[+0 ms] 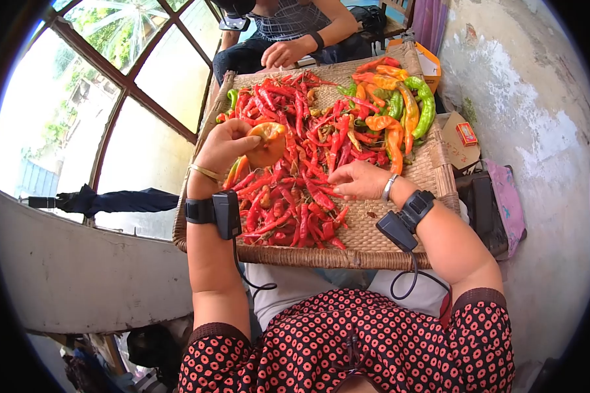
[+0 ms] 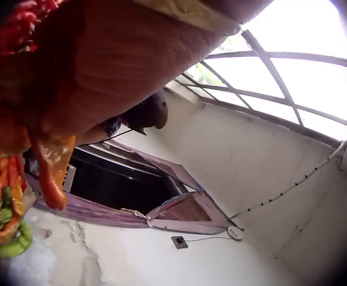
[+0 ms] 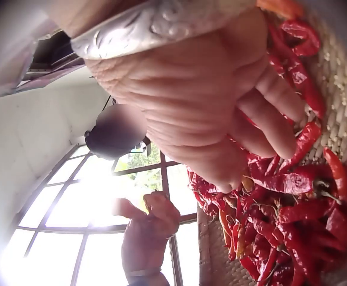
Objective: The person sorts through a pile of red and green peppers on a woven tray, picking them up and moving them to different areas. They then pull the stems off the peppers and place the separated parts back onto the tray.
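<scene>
My left hand [image 1: 223,147] is raised over the left side of a pile of red chili peppers [image 1: 288,203]. Between thumb and fingers it pinches an orange pepper [image 1: 267,149], whose tip hangs below the hand in the left wrist view. Low at the right edge of the red pile is my right hand [image 1: 362,179], with a silver bangle at its wrist. Its fingers [image 3: 266,128] are loosely bent over the red chilies in the right wrist view, with nothing seen in their hold. The pile lies on a woven tray [image 1: 387,242].
Large orange and green peppers [image 1: 394,124] lie at the tray's far right. Another person [image 1: 288,49] sits beyond the far edge. A framed window [image 1: 137,92] and folded umbrella [image 1: 111,200] are at left; a cardboard box [image 1: 459,141] and dark bag [image 1: 482,209] stand at right.
</scene>
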Available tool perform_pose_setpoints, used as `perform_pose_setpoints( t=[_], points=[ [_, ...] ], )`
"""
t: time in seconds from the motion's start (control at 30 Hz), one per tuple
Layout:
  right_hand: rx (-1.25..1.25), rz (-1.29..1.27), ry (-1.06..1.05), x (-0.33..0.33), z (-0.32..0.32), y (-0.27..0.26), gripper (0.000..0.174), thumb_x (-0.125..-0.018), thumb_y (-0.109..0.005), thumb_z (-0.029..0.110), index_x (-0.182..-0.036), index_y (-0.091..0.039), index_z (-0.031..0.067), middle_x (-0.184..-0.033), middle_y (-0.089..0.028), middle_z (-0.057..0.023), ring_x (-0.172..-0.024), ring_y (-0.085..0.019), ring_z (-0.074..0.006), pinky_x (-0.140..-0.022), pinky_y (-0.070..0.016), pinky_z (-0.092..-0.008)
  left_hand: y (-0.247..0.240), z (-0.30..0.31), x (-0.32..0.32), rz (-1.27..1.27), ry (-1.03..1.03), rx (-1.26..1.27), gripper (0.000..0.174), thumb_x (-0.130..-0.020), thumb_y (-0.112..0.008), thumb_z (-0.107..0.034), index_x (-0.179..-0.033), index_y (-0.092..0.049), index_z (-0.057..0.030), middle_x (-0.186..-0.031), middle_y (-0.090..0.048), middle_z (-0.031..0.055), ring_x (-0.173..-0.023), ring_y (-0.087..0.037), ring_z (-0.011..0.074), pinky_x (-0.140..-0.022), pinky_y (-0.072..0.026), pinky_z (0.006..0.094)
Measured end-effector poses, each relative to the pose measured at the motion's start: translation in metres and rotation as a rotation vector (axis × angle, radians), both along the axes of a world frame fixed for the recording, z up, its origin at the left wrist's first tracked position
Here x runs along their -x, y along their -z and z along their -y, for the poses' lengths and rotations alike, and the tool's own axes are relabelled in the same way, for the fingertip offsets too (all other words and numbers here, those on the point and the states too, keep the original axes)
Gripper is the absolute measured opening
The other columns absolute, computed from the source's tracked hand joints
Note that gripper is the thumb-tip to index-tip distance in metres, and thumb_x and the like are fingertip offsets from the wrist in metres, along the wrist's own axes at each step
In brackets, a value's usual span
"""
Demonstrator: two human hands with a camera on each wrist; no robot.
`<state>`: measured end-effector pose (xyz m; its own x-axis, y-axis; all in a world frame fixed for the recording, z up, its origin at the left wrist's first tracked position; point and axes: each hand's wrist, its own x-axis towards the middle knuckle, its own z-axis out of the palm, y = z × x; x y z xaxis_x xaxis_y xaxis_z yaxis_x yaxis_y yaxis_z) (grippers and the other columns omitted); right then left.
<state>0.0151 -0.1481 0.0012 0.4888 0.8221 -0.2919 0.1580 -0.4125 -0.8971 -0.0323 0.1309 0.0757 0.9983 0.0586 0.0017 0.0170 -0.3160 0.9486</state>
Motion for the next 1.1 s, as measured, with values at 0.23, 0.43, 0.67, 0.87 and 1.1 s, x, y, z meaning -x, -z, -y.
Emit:
perform_pose_setpoints(
  t=[0.23,0.43,0.67,0.87,1.1],
  points=[
    [-0.521,-0.193,0.262,0.014,-0.003,-0.023,0.040,-0.080,-0.057,0.026,-0.107,-0.047,-0.0011,-0.085,-0.057,-0.0057,-0.063,-0.056,-0.0117,-0.052,-0.0469,-0.0232,0.014,0.072,-0.017,-0.162,0.177,0.486,0.015,-0.078,-0.061,-0.015,-0.087,-0.052,-0.0067,-0.083,-0.058,0.0028,-0.075,-0.058,0.0123,-0.068,-0.0484,0.0261],
    [-0.534,-0.217,0.545,-0.001,0.003,-0.013,0.031,-0.081,-0.055,0.029,-0.095,-0.053,0.0018,-0.076,-0.058,-0.0040,-0.057,-0.057,-0.0097,-0.043,-0.0452,-0.0201,0.026,0.102,-0.025,-0.193,0.192,0.429,0.014,-0.081,-0.057,-0.017,-0.092,-0.053,-0.0076,-0.085,-0.057,-0.0003,-0.075,-0.056,0.0091,-0.067,-0.0475,0.0244],
    [-0.735,-0.342,0.951,-0.043,0.041,-0.015,0.026,-0.081,-0.056,0.026,-0.093,-0.057,0.0038,-0.077,-0.060,-0.0037,-0.057,-0.058,-0.0105,-0.043,-0.0452,-0.0205,0.026,0.080,-0.023,-0.146,0.165,0.114,0.020,-0.083,-0.055,-0.017,-0.098,-0.054,-0.0037,-0.083,-0.057,-0.0013,-0.073,-0.054,0.0055,-0.064,-0.0445,0.0201],
    [-0.644,-0.256,1.183,-0.066,0.061,0.001,0.025,-0.080,-0.057,0.028,-0.091,-0.055,0.0060,-0.072,-0.058,-0.0039,-0.055,-0.057,-0.0110,-0.042,-0.0453,-0.0224,0.043,0.004,-0.026,0.093,-0.074,-0.411,0.020,-0.074,-0.062,-0.018,-0.083,-0.062,-0.0006,-0.069,-0.061,0.0034,-0.064,-0.055,0.0076,-0.059,-0.0444,0.0232],
    [-0.455,-0.339,1.288,-0.061,0.066,-0.006,0.042,-0.077,-0.056,0.047,-0.091,-0.054,0.0071,-0.064,-0.056,-0.0043,-0.045,-0.053,-0.0094,-0.033,-0.0398,-0.0216,0.069,-0.061,-0.016,-0.004,-0.408,-0.692,0.025,-0.070,-0.062,-0.029,-0.076,-0.065,-0.0055,-0.069,-0.062,0.0109,-0.065,-0.061,0.0223,-0.062,-0.0468,0.0328]
  ],
)
